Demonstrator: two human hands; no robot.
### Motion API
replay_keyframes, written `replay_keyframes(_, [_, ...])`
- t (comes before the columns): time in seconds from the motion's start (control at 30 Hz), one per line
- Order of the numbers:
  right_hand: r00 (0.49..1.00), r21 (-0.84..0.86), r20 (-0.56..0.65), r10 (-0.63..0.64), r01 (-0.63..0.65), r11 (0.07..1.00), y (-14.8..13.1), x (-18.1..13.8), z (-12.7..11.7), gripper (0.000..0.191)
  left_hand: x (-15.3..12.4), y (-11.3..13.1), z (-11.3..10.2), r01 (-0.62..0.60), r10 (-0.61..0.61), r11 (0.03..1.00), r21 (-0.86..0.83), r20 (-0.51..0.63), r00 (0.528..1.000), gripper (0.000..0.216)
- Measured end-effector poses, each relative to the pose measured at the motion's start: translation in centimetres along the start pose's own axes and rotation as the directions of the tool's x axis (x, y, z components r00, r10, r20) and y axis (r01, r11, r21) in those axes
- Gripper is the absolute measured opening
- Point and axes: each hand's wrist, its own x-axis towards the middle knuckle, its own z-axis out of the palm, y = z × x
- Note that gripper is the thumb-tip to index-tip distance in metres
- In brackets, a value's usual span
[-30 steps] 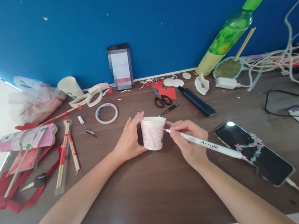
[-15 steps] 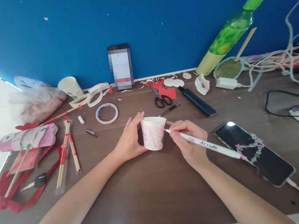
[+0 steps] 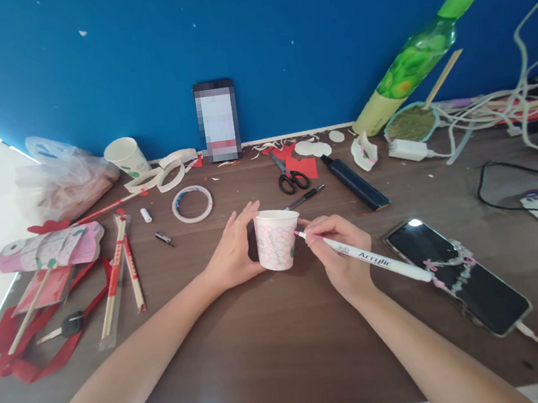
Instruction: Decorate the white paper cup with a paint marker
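Observation:
A white paper cup [image 3: 277, 243] with pink scale-like lines and a green mark stands upright on the brown table [image 3: 249, 349]. My left hand [image 3: 235, 249] grips it from the left, thumb near the base and fingers by the rim. In my right hand [image 3: 343, 254] is a white acrylic marker [image 3: 386, 262], its pink tip at the cup's right side. Some right-hand fingers are hidden behind the cup's edge and the marker. Behind the cup lie a black pen [image 3: 310, 195] and black-handled scissors [image 3: 290, 177].
A phone with a beaded strap [image 3: 462, 275] lies right of my right hand. A tape roll [image 3: 192, 204], wrapped chopsticks [image 3: 113, 278] and a key [image 3: 70, 325] lie to the left. At the back stand another paper cup [image 3: 127, 157], an upright phone [image 3: 217, 122] and a leaning green bottle [image 3: 417, 63].
The marker and my right hand have shifted very slightly left. The cup and my left hand stay in place.

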Motion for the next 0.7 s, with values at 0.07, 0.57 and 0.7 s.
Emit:
replay_keyframes(0.07, [1.0,0.018,0.017,-0.005,0.004,1.0,0.2,0.0,-0.1,0.01,0.0,0.0,0.0,0.004,-0.004,1.0,0.005,-0.003,1.0,0.094])
replay_keyframes(0.57, [0.994,-0.007,-0.041,0.098,-0.098,0.995,0.3,-0.1,-0.1,0.008,0.0,0.0,0.3,0.082,-0.085,0.993,0.087,0.037,0.996,0.103])
replay_keyframes(0.7, [0.999,0.01,0.009,0.032,-0.032,0.999,-0.5,-0.1,0.5,0.009,-0.1,-0.2,0.5,0.055,-0.053,0.994,0.089,-0.028,0.998,0.1])
